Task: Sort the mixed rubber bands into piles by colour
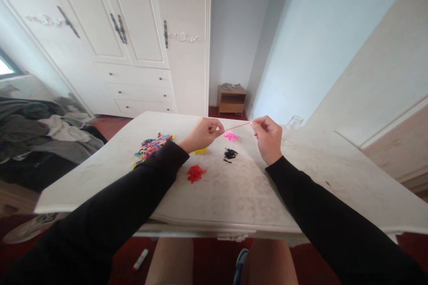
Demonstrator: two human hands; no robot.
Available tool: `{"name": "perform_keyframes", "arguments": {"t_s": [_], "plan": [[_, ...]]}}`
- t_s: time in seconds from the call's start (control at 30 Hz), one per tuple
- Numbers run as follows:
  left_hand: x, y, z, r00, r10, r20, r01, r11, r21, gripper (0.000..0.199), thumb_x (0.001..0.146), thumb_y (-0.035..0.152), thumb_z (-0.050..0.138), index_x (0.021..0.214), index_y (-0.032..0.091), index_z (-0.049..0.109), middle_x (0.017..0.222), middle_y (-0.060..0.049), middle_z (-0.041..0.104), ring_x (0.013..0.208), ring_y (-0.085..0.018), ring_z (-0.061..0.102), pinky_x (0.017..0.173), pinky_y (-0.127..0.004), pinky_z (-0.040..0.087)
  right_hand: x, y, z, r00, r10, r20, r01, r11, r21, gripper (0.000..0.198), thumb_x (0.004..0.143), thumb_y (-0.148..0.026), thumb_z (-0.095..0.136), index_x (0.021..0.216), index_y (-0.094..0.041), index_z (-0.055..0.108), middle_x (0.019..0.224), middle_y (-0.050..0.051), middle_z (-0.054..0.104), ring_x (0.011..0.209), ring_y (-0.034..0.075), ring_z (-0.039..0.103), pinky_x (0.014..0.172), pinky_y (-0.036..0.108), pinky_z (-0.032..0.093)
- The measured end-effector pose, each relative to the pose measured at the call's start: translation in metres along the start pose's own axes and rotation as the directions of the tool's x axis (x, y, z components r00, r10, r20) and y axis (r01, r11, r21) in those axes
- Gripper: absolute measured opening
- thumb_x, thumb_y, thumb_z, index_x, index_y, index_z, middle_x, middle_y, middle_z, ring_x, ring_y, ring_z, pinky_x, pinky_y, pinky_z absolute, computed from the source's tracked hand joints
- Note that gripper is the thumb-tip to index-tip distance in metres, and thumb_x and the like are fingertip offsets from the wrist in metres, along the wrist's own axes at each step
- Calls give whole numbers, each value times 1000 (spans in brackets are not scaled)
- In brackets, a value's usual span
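A thin red rubber band [238, 127] is stretched taut between my two hands above the far part of the table. My left hand [205, 133] pinches one end, and my right hand [268, 137] pinches the other, slightly higher. Below them lie small piles of bands: pink [231, 136], black [230, 154] and red [195, 173]. A yellow pile [200, 151] is partly hidden by my left hand. Left of that hand spreads a larger heap of mixed-colour bands [155, 146], its near side covered by my sleeve.
The white table [234, 200] has a clear glass [294, 127] beyond my right hand. Clothes [50, 129] are heaped at the left. A white wardrobe [133, 53] and a small wooden cabinet [232, 100] stand behind. A marker [140, 259] lies on the floor.
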State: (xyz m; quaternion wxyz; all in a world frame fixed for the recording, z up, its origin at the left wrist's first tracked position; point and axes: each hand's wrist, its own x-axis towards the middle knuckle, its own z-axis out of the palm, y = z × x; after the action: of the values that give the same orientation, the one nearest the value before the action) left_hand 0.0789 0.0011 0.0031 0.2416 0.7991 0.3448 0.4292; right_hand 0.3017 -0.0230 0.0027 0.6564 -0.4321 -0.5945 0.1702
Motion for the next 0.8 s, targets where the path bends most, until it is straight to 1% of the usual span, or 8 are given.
{"name": "perform_keyframes", "arguments": {"t_s": [0.33,0.47,0.67,0.73,0.8], "plan": [[0,4,2,1000,18,6,-18,1000,-11,16,84,25,63,72,14,63,54,9,22,51,-8,22,53,-24,19,-4,-3,4,999,35,-4,-35,998,60,14,77,-29,69,70,-19,62,61,-5,53,53,10,45,53,26,37],[0,3,2,1000,20,6,-20,1000,-8,16,84,24,63,71,14,62,53,9,22,51,-8,21,53,-24,19,-2,-2,3,1000,29,-5,-29,997,72,13,76,-28,70,69,-19,62,59,-5,52,51,9,45,51,25,35],[-1,-5,-6,1000,8,-20,-7,999,39,16,83,21,62,69,15,61,53,9,22,50,-8,22,53,-25,19,9,11,-6,992,84,-99,-71,989,131,12,81,-30,64,75,-22,59,55,-7,48,47,10,43,47,24,34],[-1,-5,-8,999,6,-39,-5,999,38,17,84,23,62,68,15,61,54,9,21,51,-8,22,53,-25,19,9,12,-6,995,90,-45,-85,991,100,12,81,-31,65,76,-22,60,59,-6,50,50,10,45,48,24,35],[-1,-3,-8,999,19,-49,-17,999,49,18,85,23,62,69,15,61,54,9,21,51,-8,22,53,-25,19,5,8,-4,994,83,68,-87,995,47,13,80,-33,67,78,-21,63,64,-4,54,54,10,48,49,25,36]]}}
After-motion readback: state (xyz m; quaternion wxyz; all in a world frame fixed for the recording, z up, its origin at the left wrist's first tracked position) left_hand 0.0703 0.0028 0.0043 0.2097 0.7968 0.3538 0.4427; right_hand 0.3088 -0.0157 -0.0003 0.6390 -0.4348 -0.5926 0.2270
